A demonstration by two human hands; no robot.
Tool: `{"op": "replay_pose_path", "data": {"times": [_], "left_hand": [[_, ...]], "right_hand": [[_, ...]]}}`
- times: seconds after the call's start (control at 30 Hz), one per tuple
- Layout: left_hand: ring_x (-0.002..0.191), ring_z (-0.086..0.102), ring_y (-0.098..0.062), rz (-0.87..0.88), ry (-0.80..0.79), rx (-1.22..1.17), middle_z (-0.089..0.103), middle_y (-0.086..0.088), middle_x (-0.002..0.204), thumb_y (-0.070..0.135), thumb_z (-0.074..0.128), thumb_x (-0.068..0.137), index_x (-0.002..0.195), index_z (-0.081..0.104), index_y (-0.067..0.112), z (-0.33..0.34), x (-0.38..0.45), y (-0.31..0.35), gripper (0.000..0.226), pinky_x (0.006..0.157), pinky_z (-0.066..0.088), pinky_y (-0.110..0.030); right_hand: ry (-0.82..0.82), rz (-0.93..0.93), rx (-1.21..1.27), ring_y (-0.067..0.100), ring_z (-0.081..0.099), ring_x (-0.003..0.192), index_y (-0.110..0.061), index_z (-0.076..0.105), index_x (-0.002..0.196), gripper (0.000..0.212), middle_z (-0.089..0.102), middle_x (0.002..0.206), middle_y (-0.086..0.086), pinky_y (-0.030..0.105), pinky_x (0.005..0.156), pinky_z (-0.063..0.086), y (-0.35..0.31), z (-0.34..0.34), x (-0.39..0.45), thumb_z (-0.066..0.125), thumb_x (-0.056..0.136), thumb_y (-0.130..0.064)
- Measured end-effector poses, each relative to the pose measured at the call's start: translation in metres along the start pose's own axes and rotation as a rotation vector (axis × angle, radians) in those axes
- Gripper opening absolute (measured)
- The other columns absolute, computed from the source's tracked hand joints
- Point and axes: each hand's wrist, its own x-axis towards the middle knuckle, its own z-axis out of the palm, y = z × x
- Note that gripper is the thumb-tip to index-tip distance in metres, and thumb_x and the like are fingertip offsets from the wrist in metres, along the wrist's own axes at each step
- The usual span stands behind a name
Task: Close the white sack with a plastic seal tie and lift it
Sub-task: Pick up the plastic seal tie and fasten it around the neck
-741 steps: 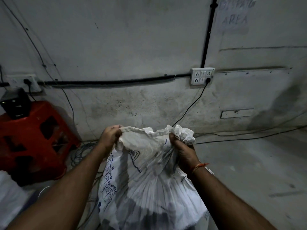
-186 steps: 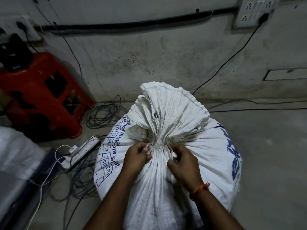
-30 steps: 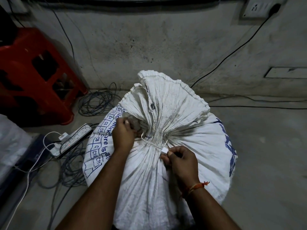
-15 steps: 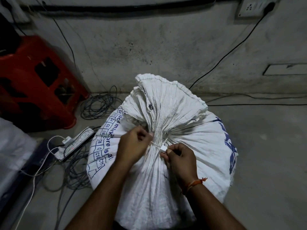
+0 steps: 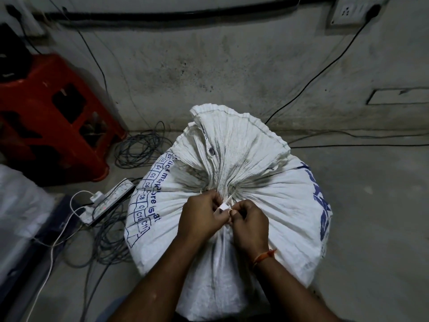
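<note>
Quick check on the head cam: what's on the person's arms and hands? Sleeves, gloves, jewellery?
Both forearms are bare as far as the frame shows, with no sleeves in view. Both hands are bare: the left hand and the right hand wear no gloves, and no rings or watch are visible. The only item worn is a thin orange thread wristband around the right wrist.

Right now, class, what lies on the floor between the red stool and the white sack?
In the head view, a coil of dark cable lies between the red stool and the white sack.
</note>
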Motion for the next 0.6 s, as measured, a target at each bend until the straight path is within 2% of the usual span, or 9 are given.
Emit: {"op": "replay_pose_path", "data": {"times": [0.1, 0.17, 0.27, 0.37, 0.5, 0.6], "left_hand": [[0.071, 0.071, -0.011, 0.016, 0.041, 0.076, 0.074, 0.006, 0.07, 0.041, 0.073, 0.064, 0.085, 0.07, 0.025, -0.008, 0.006, -0.009, 0.027, 0.065, 0.056, -0.033], [0.07, 0.071, -0.008, 0.007, 0.02, 0.056, 0.075, 0.008, 0.072, 0.038, 0.076, 0.066, 0.085, 0.072, 0.027, -0.015, 0.012, -0.019, 0.023, 0.067, 0.056, -0.032], [0.073, 0.071, -0.003, 0.019, -0.02, 0.014, 0.076, 0.011, 0.076, 0.041, 0.075, 0.066, 0.089, 0.073, 0.027, -0.019, 0.019, -0.035, 0.027, 0.071, 0.058, -0.034], [0.082, 0.073, -0.006, 0.038, 0.008, -0.031, 0.078, 0.009, 0.084, 0.044, 0.074, 0.067, 0.095, 0.074, 0.027, -0.019, 0.023, -0.043, 0.033, 0.077, 0.059, -0.036], [0.096, 0.073, -0.01, 0.125, -0.026, -0.007, 0.08, 0.005, 0.098, 0.044, 0.072, 0.073, 0.108, 0.073, 0.028, -0.018, 0.025, -0.044, 0.039, 0.083, 0.059, -0.037], [0.1, 0.072, -0.015, 0.159, -0.022, -0.008, 0.079, 0.0, 0.102, 0.041, 0.072, 0.075, 0.105, 0.077, 0.021, -0.016, 0.026, -0.044, 0.036, 0.086, 0.058, -0.037]], "right_hand": [[-0.024, 0.038, 0.053, 0.008, 0.071, 0.061, -0.015, 0.063, 0.08, 0.014, 0.073, 0.066, 0.003, 0.03, 0.069, 0.056, -0.001, 0.003, -0.003, 0.06, 0.086, -0.003], [-0.04, 0.104, 0.128, 0.012, 0.071, 0.056, -0.014, 0.062, 0.079, 0.016, 0.072, 0.064, 0.006, 0.04, 0.066, 0.062, 0.003, 0.005, -0.004, 0.057, 0.088, -0.001], [-0.063, 0.162, 0.191, 0.02, 0.07, 0.051, -0.015, 0.061, 0.075, 0.019, 0.068, 0.059, 0.005, 0.051, 0.064, 0.062, 0.01, 0.005, -0.007, 0.057, 0.086, 0.0], [-0.056, 0.169, 0.194, 0.019, 0.07, 0.052, -0.015, 0.062, 0.074, 0.018, 0.066, 0.058, 0.003, 0.05, 0.063, 0.061, 0.016, 0.003, -0.009, 0.057, 0.084, -0.001], [-0.057, 0.139, 0.23, 0.016, 0.069, 0.051, -0.013, 0.063, 0.074, 0.019, 0.065, 0.059, 0.003, 0.038, 0.056, 0.054, 0.014, -0.005, -0.012, 0.058, 0.085, 0.001], [-0.072, 0.053, 0.203, 0.015, 0.072, 0.057, -0.016, 0.062, 0.074, 0.017, 0.066, 0.061, 0.003, 0.044, 0.062, 0.06, 0.009, -0.009, -0.016, 0.059, 0.086, -0.003]]}}
